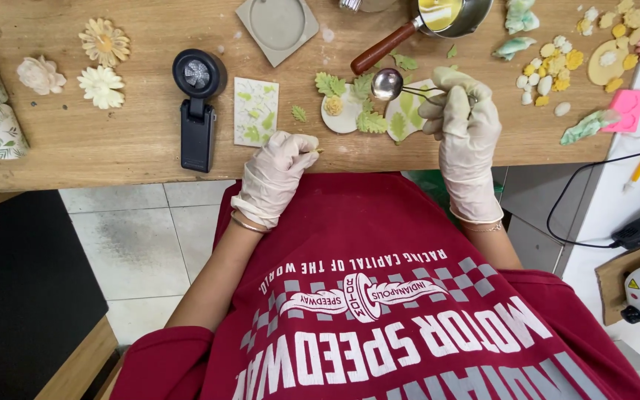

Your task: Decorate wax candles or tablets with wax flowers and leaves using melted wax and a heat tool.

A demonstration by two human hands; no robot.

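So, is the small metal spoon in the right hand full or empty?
Cannot tell. The right hand holds the spoon level over the table, but glare on the bowl hides any contents.

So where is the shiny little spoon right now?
In the head view, the spoon is held in the right hand, right of centre, its bowl over the green leaf pieces, just below the small pan.

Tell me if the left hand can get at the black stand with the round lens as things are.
Probably yes. The left hand rests at the table edge, pinching only a thin stick, and the black stand lies just to its left on bare wood with nothing between them. The small leaf-patterned tile sits off to the side.
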